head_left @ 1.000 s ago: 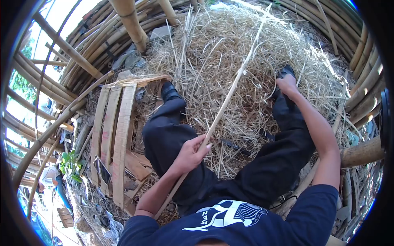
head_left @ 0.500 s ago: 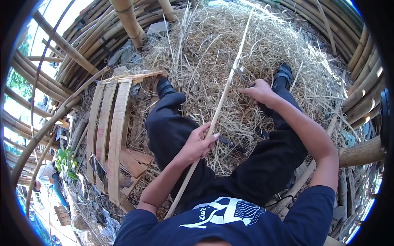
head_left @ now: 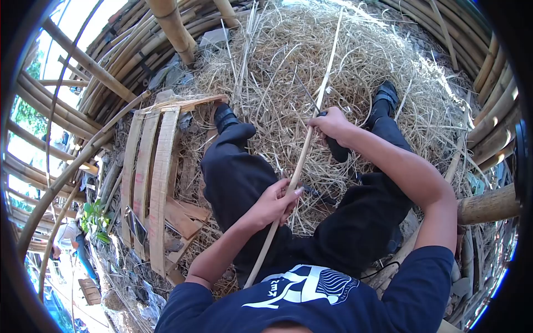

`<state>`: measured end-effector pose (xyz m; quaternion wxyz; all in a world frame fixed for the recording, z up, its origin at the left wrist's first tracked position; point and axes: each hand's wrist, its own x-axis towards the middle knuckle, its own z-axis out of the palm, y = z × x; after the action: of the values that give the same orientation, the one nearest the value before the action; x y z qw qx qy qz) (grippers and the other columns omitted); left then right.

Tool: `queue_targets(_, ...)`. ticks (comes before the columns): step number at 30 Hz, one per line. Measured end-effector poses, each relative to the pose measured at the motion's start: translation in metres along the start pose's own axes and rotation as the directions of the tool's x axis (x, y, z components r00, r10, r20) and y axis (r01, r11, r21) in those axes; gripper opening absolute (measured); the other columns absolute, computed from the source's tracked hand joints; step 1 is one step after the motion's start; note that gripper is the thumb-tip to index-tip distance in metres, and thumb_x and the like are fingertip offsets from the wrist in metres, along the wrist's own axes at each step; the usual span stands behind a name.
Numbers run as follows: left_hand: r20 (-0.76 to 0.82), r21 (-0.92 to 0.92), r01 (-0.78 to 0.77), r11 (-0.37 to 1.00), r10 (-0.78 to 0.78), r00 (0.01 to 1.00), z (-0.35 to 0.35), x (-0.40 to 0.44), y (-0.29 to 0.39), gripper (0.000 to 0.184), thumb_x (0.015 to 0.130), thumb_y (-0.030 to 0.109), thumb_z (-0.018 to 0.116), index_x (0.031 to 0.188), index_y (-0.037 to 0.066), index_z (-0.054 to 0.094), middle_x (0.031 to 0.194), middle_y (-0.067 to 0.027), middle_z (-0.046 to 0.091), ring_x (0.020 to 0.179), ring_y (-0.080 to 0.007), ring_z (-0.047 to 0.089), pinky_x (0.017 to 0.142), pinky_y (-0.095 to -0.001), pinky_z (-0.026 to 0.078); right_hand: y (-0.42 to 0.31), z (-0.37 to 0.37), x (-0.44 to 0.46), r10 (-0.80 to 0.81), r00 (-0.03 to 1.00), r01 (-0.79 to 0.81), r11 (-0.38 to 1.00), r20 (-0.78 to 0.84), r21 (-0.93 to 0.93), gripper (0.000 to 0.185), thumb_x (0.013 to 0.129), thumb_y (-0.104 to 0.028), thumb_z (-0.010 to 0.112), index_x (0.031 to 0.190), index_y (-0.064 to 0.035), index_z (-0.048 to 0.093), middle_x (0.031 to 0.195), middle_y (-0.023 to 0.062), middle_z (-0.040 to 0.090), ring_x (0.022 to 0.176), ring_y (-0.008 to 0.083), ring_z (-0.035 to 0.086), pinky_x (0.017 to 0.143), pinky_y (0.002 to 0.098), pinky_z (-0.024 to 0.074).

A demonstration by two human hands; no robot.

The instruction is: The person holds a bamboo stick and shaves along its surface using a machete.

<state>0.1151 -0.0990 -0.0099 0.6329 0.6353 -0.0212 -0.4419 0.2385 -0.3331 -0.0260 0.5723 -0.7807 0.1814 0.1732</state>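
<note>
A long, pale bamboo strip [head_left: 301,160] slants from my lap up and away over the straw. My left hand [head_left: 272,205] is closed round its lower part, above my thigh. Farther up, my right hand [head_left: 332,125] grips a knife [head_left: 337,151] with a dark handle, its thin blade pointing up and to the left and crossing the strip. The fingers of my right hand are right against the strip; whether they also pinch it I cannot tell.
Straw-like shavings [head_left: 266,72] cover the ground between and beyond my legs. A slatted wooden crate [head_left: 161,188] stands at my left. Bamboo poles [head_left: 172,28] and stacked bamboo form walls around me. A thick pole end [head_left: 488,205] juts in at right. Another person [head_left: 72,238] is at far left.
My right hand has moved left and slightly toward me with the knife, up against the strip. The strip's near end has shifted a little to the right, with my left hand following.
</note>
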Motion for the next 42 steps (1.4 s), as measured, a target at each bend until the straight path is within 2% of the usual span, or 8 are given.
queue_targets(1, -0.022, -0.071, 0.040, 0.997, -0.042, 0.999, 0.002, 0.000, -0.003, 0.032, 0.103, 0.032, 0.049, 0.116, 0.004, 0.051, 0.060, 0.0061, 0.037, 0.041, -0.0027, 0.034, 0.037, -0.0189, 0.030, -0.002, -0.001, 0.000, -0.002, 1.000, 0.002, 1.000, -0.010, 0.002, 0.027, 0.085, -0.021, 0.073, 0.072, -0.0007, 0.062, 0.056, 0.0042, 0.053, 0.044, 0.0137, 0.051, 0.042, 0.0301, 0.0425)
queue_targets(9, -0.051, -0.014, 0.008, 1.000, -0.008, 0.999, -0.009, 0.010, 0.012, 0.027, 0.104, 0.033, 0.047, 0.091, 0.010, 0.047, 0.056, 0.0093, 0.033, 0.040, -0.0009, 0.029, 0.035, -0.0189, 0.026, -0.006, -0.015, -0.028, -0.001, 0.997, 0.009, 0.995, 0.082, -0.100, 0.041, 0.082, -0.032, 0.078, 0.066, 0.0010, 0.059, 0.055, 0.0065, 0.055, 0.043, 0.0150, 0.053, 0.041, 0.0312, 0.0449)
queue_targets(16, -0.182, 0.287, 0.014, 0.958, 0.040, 0.982, -0.038, 0.015, 0.055, 0.030, 0.102, 0.033, 0.050, 0.087, 0.007, 0.050, 0.057, 0.0076, 0.039, 0.040, -0.0032, 0.034, 0.036, -0.0211, 0.029, -0.017, -0.025, -0.042, -0.168, 0.959, 0.248, 0.886, 0.226, -0.391, 0.034, 0.081, -0.024, 0.076, 0.072, 0.0062, 0.063, 0.056, 0.0107, 0.062, 0.050, 0.0192, 0.065, 0.049, 0.0324, 0.0526)
queue_targets(18, -0.209, 0.414, 0.002, 0.910, 0.093, 0.973, -0.050, 0.020, 0.061, 0.035, 0.101, 0.033, 0.053, 0.083, 0.003, 0.053, 0.056, 0.0013, 0.045, 0.044, -0.0075, 0.041, 0.042, -0.0278, 0.035, -0.013, -0.027, -0.032, -0.376, 0.901, 0.421, 0.637, 0.216, -0.645, 0.034, 0.079, -0.026, 0.073, 0.080, 0.0064, 0.064, 0.064, 0.0186, 0.065, 0.063, 0.0314, 0.068, 0.062, 0.0389, 0.0551)
queue_targets(21, -0.213, 0.790, -0.068, 0.609, 0.377, 0.901, -0.061, 0.033, 0.062, 0.038, 0.099, 0.031, 0.057, 0.079, -0.002, 0.055, 0.063, -0.0055, 0.053, 0.059, -0.0152, 0.046, 0.057, -0.0339, 0.039, -0.010, -0.028, -0.026, -0.474, 0.872, 0.398, 0.548, 0.119, -0.736, 0.037, 0.077, -0.030, 0.070, 0.087, 0.0051, 0.064, 0.075, 0.0249, 0.066, 0.078, 0.0404, 0.066, 0.076, 0.0451, 0.0525)
queue_targets(28, -0.191, 0.854, -0.026, 0.519, 0.360, 0.913, -0.055, 0.048, 0.092, 0.037, 0.097, 0.030, 0.057, 0.084, -0.005, 0.057, 0.066, -0.0209, 0.058, 0.061, -0.0319, 0.059, 0.062, -0.0432, 0.045, -0.021, -0.028, -0.032, -0.360, 0.933, 0.246, 0.600, 0.017, -0.761, 0.036, 0.082, -0.029, 0.061, 0.082, 0.0067, 0.063, 0.083, 0.0263, 0.068, 0.082, 0.0399, 0.068, 0.076, 0.0474, 0.0532)
queue_targets(36, -0.123, 0.973, 0.009, 0.230, 0.485, 0.866, -0.057, 0.061, 0.101, 0.037, 0.098, 0.030, 0.051, 0.090, -0.006, 0.056, 0.077, -0.0258, 0.065, 0.077, -0.0440, 0.064, 0.073, -0.0516, 0.048, -0.032, -0.023, -0.047, -0.252, 0.968, 0.216, 0.806, 0.011, -0.550, 0.065, 0.091, -0.058, 0.058, 0.086, 0.0065, 0.064, 0.073, 0.0224, 0.064, 0.071, 0.0338, 0.065, 0.071, 0.0438, 0.0503)
queue_targets(42, -0.166, 0.981, 0.100, 0.169, 0.443, 0.881, -0.050, 0.064, 0.088, 0.030, 0.097, 0.024, 0.049, 0.091, -0.004, 0.057, 0.078, -0.0262, 0.066, 0.076, -0.0436, 0.065, 0.071, -0.0523, 0.051, -0.023, -0.017, -0.047, -0.412, 0.878, 0.456, 0.570, 0.242, -0.684, 0.053, 0.099, -0.053, 0.046, 0.096, -0.0013, 0.058, 0.070, 0.0221, 0.062, 0.072, 0.0391, 0.064, 0.068, 0.0496, 0.0489)
